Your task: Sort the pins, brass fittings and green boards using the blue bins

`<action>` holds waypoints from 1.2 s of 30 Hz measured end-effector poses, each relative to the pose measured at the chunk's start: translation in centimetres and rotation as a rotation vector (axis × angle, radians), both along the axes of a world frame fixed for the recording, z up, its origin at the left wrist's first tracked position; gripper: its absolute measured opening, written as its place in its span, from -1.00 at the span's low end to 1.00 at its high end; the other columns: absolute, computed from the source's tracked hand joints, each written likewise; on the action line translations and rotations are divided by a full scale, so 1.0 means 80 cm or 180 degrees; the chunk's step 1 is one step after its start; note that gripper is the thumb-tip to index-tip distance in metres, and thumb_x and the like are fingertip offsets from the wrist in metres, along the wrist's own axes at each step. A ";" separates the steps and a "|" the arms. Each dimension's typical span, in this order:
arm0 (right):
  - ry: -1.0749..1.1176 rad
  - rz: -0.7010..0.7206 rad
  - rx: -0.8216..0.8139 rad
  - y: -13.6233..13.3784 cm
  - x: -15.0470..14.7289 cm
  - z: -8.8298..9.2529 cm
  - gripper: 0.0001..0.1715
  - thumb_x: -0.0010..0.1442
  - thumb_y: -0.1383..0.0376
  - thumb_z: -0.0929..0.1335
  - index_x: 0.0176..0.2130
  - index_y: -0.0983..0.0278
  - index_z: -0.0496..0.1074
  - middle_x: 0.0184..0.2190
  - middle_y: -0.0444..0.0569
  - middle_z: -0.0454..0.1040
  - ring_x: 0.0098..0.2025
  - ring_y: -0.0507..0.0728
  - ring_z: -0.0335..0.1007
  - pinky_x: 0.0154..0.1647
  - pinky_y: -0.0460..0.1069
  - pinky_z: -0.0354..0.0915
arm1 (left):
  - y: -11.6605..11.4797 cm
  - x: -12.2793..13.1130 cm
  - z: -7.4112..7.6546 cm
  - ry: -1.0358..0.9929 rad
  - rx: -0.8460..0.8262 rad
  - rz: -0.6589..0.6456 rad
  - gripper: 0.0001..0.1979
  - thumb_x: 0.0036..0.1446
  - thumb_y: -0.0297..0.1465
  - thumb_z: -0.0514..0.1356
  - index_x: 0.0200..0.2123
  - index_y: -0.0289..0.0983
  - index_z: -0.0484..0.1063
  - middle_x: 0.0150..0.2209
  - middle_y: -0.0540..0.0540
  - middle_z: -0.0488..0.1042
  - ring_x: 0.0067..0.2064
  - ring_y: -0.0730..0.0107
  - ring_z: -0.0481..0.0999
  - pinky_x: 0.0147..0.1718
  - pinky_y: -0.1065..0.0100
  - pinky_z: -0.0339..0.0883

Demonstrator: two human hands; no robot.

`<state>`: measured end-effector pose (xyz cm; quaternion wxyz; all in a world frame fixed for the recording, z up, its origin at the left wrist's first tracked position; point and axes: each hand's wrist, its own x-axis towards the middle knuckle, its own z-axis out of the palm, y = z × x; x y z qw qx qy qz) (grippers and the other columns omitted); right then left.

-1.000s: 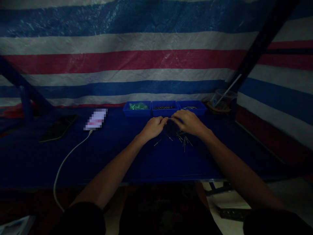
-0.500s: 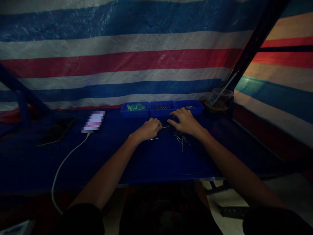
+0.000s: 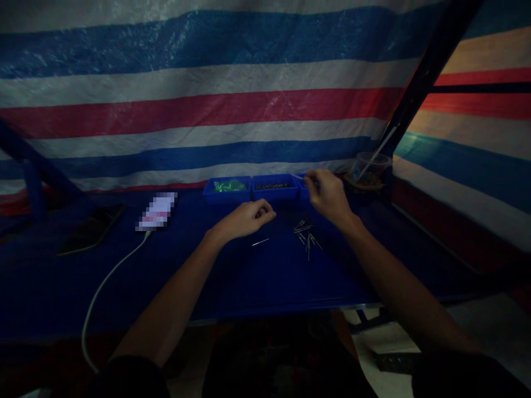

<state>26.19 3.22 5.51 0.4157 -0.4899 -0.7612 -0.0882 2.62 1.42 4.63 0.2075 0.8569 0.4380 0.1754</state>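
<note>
My right hand (image 3: 327, 193) is raised over the rightmost blue tray (image 3: 305, 185), fingers pinched on a thin metal pin whose tip sticks out to the left. My left hand (image 3: 246, 216) rests curled on the dark blue table (image 3: 249, 276), fingers closed; what they hold is too small to make out. A small heap of metal pins (image 3: 306, 235) lies just right of it, below my right hand. One single pin (image 3: 260, 242) lies apart near my left wrist. The left tray (image 3: 227, 188) holds green bits, the middle tray (image 3: 274, 187) dark small parts.
A phone with a lit screen (image 3: 156, 211) and a white cable (image 3: 112, 271) lies at the left, a dark phone (image 3: 91, 228) further left. A clear cup with a stick (image 3: 369, 168) stands right of the trays. Striped tarpaulin (image 3: 207, 110) closes the back and right.
My right hand has lifted off the table from beside my left hand and moved up and right over the rightmost tray, a pin in its fingers. My left hand stayed in place.
</note>
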 end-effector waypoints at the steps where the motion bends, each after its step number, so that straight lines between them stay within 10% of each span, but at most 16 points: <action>1: 0.0124 -0.0296 0.0104 0.010 0.014 0.002 -0.74 0.27 0.27 0.16 -0.23 0.28 0.38 -0.28 0.09 0.44 -0.20 0.20 0.31 -0.13 0.09 0.20 | -0.004 -0.008 -0.001 0.0297 -0.0078 -0.0118 -0.71 0.14 -0.18 0.12 -0.18 -0.25 0.38 -0.30 -0.08 0.46 -0.29 0.34 0.42 -0.35 0.36 0.24; 7: -0.0391 -0.0978 -0.0584 0.034 0.050 -0.027 -0.60 0.18 0.13 0.29 -0.14 0.39 0.43 -0.12 0.26 0.39 -0.02 0.35 0.24 -0.02 0.22 0.17 | -0.018 -0.025 -0.017 0.1234 -0.0072 -0.0326 -0.89 0.12 -0.32 0.11 -0.33 -0.22 0.39 -0.33 -0.06 0.47 -0.28 0.31 0.41 -0.32 0.35 0.20; 15: -0.1238 0.1169 -0.0955 -0.024 -0.036 -0.032 -0.76 0.23 0.20 0.28 -0.17 0.29 0.39 -0.25 0.02 0.46 -0.17 0.14 0.34 -0.16 0.03 0.23 | 0.024 0.005 -0.032 -0.0092 -0.0139 0.0194 -0.63 0.25 -0.24 -0.10 -0.41 -0.28 0.39 -0.48 -0.03 0.42 -0.41 0.39 0.40 -0.40 0.40 0.21; 25: -0.0254 -0.0249 -0.0154 0.019 0.034 0.007 -0.61 0.32 0.20 0.09 -0.16 0.26 0.41 -0.26 0.05 0.49 -0.20 0.17 0.38 -0.17 0.04 0.21 | 0.029 0.055 -0.032 -0.0518 -0.0053 -0.0245 -0.71 0.24 -0.21 0.02 -0.16 -0.28 0.38 -0.39 -0.03 0.43 -0.38 0.41 0.40 -0.38 0.39 0.25; 30: -0.0367 -0.1086 -0.0504 0.049 0.068 -0.029 -0.44 0.24 0.04 0.18 0.07 0.36 0.31 -0.06 0.23 0.41 -0.03 0.32 0.32 -0.07 0.16 0.23 | 0.033 0.067 -0.041 0.0571 0.0442 -0.0869 -0.84 0.14 -0.36 0.17 -0.19 -0.21 0.42 -0.19 -0.08 0.42 -0.11 0.28 0.38 -0.16 0.31 0.23; 36: -0.0708 0.0024 -0.0884 0.021 0.022 -0.050 -0.55 0.24 0.06 0.23 -0.05 0.31 0.39 -0.15 0.11 0.44 -0.07 0.22 0.33 -0.04 0.10 0.22 | 0.031 0.046 -0.040 0.0512 0.0566 -0.0757 -0.89 0.18 -0.40 0.06 -0.32 -0.25 0.37 -0.32 -0.06 0.43 -0.22 0.31 0.37 -0.25 0.32 0.19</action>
